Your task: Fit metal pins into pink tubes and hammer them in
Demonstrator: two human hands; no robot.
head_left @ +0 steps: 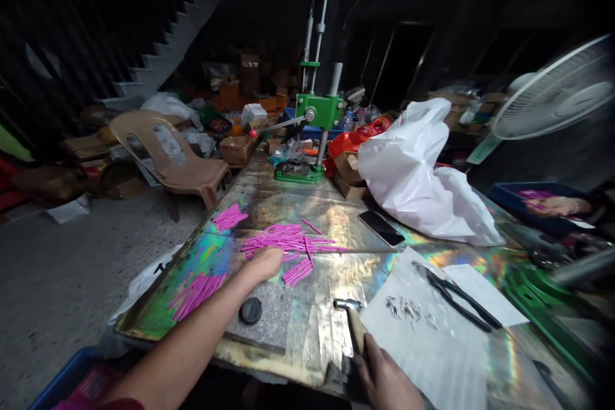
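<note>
My left hand (266, 262) reaches over the near edge of a loose pile of thin pink sticks (283, 238). Its fingers are mostly hidden behind the back of the hand, touching or close to the pile. Smaller bunches of pink sticks lie at the far left (229, 218), near left (198, 295) and just right of the hand (298, 271). My right hand (389, 377) is closed round the wooden handle of a small hammer (356, 327), its metal head pointing away from me. A round black piece (250, 311) sits on a grey stone slab (273, 323).
On white plastic (432, 359) lie small metal pieces (408, 309) and black-handled pliers (464, 301). Beyond stand a phone (382, 228), a white bag (413, 166) and a green hand press (317, 112). A co-worker's hand (552, 205) holds pink sticks at right, below a fan (557, 90).
</note>
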